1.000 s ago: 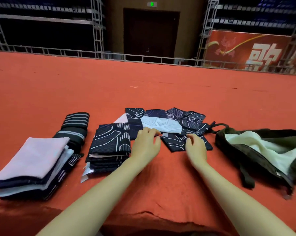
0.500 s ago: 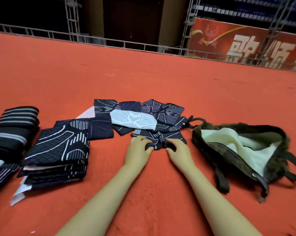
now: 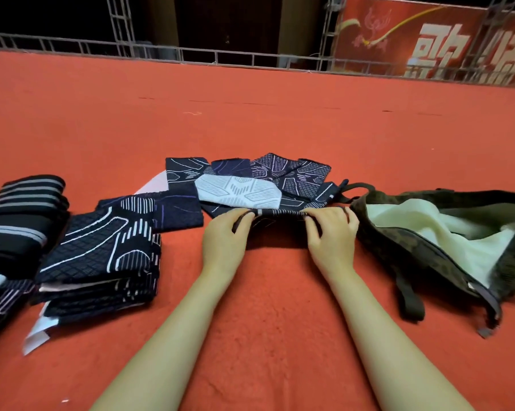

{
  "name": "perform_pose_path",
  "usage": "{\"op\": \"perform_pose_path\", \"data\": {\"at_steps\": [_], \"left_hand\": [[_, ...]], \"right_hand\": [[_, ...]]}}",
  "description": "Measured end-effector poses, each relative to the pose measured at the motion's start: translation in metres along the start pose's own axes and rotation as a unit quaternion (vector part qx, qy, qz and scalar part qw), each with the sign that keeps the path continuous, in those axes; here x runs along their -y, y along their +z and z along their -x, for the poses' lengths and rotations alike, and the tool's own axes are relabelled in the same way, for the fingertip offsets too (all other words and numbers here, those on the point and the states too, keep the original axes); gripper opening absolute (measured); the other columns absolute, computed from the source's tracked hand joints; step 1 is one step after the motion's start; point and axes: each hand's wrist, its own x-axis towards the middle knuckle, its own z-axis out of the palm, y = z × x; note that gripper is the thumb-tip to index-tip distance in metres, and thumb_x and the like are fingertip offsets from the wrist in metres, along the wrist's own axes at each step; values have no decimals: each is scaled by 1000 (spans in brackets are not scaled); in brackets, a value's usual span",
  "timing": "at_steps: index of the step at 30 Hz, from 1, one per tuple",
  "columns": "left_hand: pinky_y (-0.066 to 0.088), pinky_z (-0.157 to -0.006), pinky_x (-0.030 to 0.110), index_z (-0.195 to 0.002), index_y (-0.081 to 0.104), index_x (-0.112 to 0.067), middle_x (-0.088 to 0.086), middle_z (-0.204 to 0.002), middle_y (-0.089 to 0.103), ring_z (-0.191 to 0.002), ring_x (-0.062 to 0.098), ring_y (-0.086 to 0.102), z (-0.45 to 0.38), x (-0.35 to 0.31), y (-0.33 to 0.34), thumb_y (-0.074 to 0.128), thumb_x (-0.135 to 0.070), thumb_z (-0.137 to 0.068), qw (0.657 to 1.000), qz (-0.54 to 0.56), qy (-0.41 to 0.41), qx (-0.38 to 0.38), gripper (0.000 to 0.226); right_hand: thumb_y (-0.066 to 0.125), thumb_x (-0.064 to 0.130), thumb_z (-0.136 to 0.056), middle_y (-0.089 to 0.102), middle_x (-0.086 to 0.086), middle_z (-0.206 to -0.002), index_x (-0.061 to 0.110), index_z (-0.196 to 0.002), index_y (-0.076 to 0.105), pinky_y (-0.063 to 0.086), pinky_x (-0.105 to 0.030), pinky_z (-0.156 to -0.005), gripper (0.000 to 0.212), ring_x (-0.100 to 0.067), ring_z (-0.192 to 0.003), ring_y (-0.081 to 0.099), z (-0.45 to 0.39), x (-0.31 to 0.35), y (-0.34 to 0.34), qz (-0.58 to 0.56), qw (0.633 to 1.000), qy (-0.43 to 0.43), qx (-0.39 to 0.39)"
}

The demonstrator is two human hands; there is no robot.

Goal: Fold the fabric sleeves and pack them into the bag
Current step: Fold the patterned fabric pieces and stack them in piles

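A dark patterned sleeve point(image 3: 277, 225) lies folded over in front of me, its striped top edge raised. My left hand point(image 3: 225, 235) grips its left end and my right hand point(image 3: 331, 232) grips its right end. Behind it spreads a loose heap of dark sleeves point(image 3: 282, 176) with a white patterned sleeve point(image 3: 238, 191) on top. A stack of folded dark sleeves point(image 3: 102, 256) sits to the left. To the right an olive bag point(image 3: 428, 250) lies open, showing its pale lining point(image 3: 446, 229).
Black sleeves with grey stripes point(image 3: 22, 215) are piled at the far left edge. Everything rests on a red carpeted surface point(image 3: 268, 336). A metal rail point(image 3: 220, 57) and a red banner point(image 3: 428, 40) close off the far side.
Both hands pulled one dark sleeve out of the heap toward me, bunched it, and now hold its ends with the top edge lifted. The view has tilted down and shifted right.
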Motion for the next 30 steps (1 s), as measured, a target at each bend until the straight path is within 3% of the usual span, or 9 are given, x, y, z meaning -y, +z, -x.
{"op": "perform_pose_path", "data": {"at_steps": [3,6,10,13,19,23,25,27,30], "left_hand": [[43,-72,17,-90,72,-18,-11,-82,70,-77,-1,60,-5,-6,-7,61,-17,-90,999,43,-21,-24,11],[41,-70,7,-88,70,-19,-21,-78,65,-72,-13,57,-10,-11,-13,61,-12,-89,990,112,-63,-57,12],[45,-73,15,-81,69,-24,-15,-77,68,-74,-5,59,-17,-11,-23,63,-16,-89,963,210,-138,-98,13],[47,-77,18,-83,70,-22,-8,-84,69,-81,3,60,-18,-12,-32,63,-17,-89,939,273,-173,-116,11],[43,-80,13,-95,70,-15,-10,-91,68,-86,0,58,-18,-10,-36,59,-20,-91,970,169,-145,-95,13],[46,-89,21,-115,62,-14,-7,-95,61,-99,14,60,-21,10,-21,58,-20,-91,964,114,-241,20,25],[42,-100,32,-123,56,-16,5,-112,58,-111,24,55,-18,20,-13,60,-24,-88,963,26,-254,83,36],[33,-104,31,-125,56,-18,11,-124,53,-119,26,48,-11,21,-6,60,-25,-87,976,-67,-185,91,40],[31,-98,26,-118,61,-19,4,-118,59,-115,23,49,-4,10,1,57,-17,-85,992,-101,-33,64,33]], "right_hand": [[57,31,-84,66,6,-90,20,-93,68,37,-37,-89,17,-15,-93,53,-5,-3,0,-64,997,3,48],[69,17,-80,65,5,-92,21,-93,67,42,-34,-80,14,-17,-92,56,-6,-9,-2,-105,979,76,154],[68,8,-83,72,-7,-86,24,-84,70,45,-27,-70,16,-10,-76,59,-9,-1,-10,-273,916,233,178],[62,14,-91,71,-5,-93,21,-94,71,49,-33,-76,11,-17,-86,62,-12,5,-15,-418,846,298,143],[55,13,-94,72,-7,-95,6,-98,68,54,-26,-76,15,-15,-84,66,-16,11,-24,-511,778,350,106],[62,23,-88,68,-5,-81,5,-79,68,45,-32,-73,21,-15,-78,59,-14,-4,-15,-389,839,372,77],[61,17,-89,66,-3,-77,10,-74,67,43,-30,-72,17,-14,-74,57,-15,-7,-16,-398,822,405,44],[61,13,-88,70,-9,-88,9,-83,70,46,-33,-76,11,-18,-81,61,-17,-8,-19,-452,773,445,18],[57,20,-89,71,-14,-101,4,-99,70,50,-33,-77,22,-23,-86,66,-22,1,-22,-534,720,442,42]]}}
